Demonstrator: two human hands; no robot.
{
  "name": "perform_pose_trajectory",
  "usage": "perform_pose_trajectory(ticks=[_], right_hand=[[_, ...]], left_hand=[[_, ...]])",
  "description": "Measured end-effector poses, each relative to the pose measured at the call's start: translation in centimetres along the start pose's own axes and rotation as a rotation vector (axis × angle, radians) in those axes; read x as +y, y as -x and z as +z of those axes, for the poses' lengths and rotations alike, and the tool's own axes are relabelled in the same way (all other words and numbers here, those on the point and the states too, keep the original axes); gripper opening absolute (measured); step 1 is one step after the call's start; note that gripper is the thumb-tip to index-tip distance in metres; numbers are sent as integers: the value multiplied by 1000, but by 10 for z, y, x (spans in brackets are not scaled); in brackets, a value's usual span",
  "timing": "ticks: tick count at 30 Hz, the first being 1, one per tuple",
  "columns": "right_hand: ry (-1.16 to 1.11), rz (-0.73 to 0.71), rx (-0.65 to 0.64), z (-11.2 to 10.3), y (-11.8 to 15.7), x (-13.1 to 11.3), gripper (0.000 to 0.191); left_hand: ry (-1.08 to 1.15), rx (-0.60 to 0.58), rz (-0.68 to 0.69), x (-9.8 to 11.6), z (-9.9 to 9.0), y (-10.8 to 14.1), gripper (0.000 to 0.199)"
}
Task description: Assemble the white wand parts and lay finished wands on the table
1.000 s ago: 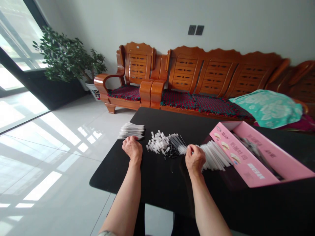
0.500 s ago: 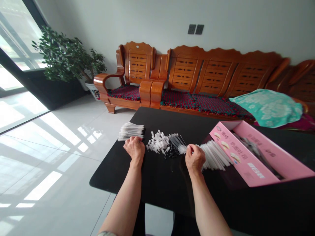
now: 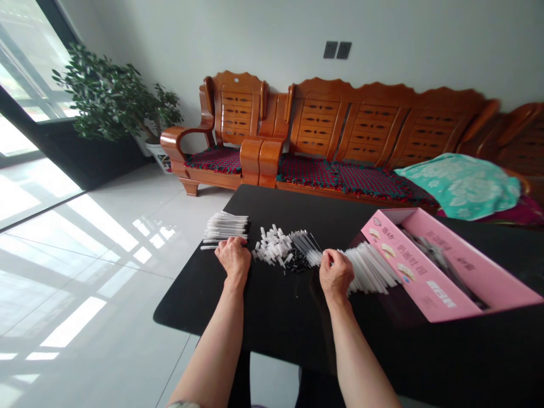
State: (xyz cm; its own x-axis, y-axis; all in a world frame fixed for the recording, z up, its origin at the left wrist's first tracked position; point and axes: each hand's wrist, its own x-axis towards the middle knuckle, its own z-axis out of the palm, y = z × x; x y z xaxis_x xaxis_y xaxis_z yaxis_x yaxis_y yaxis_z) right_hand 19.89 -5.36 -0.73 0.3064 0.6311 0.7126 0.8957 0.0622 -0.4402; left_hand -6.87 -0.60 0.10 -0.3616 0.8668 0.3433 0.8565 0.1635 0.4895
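My left hand (image 3: 234, 259), fingers curled down, is at the near edge of a stack of white pens (image 3: 226, 225) with dark ends. One white pen (image 3: 208, 247) sticks out to the left from under its fingers. My right hand (image 3: 336, 275) is closed in a pinch; what it may hold is hidden. It is beside a fan of white tubes (image 3: 374, 267), which lies to its right. Between my hands are a heap of short white caps (image 3: 272, 245), small black plugs (image 3: 297, 262) and a bunch of thin pen refills (image 3: 305, 242) with dark upper parts.
A pink open box (image 3: 425, 277) with greyish contents stands on the right of the black table (image 3: 280, 317). Behind the table is a wooden sofa (image 3: 314, 119) with woven seat covers and a turquoise cloth (image 3: 467, 184). A potted plant (image 3: 110, 96) stands back left.
A white pen now shows at the near edge of the stack, left of my left hand's fingers. My right hand has hardly moved.
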Motion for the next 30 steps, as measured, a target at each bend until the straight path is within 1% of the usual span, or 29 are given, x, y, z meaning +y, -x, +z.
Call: perform_pose_trajectory(ticks=[6,9,17,24,27,30], right_hand=[[-14,11,1,0,0,-1,23],[-19,12,2,0,0,0,23],[-30,16,0,-1,0,-1,23],[-47,-5,22,0,0,-2,24],[-82,-28,25,-2,0,-4,26],[-161,-40,-14,-4,0,-12,28]], left_hand=[[52,-60,101,3,5,1,26],[68,-69,135,1,6,1,23],[23,-83,95,-2,5,-1,15],[11,-95,109,0,-1,0,9],[97,-53,176,6,-3,1,7],[257,-12,338,17,-4,5,8]])
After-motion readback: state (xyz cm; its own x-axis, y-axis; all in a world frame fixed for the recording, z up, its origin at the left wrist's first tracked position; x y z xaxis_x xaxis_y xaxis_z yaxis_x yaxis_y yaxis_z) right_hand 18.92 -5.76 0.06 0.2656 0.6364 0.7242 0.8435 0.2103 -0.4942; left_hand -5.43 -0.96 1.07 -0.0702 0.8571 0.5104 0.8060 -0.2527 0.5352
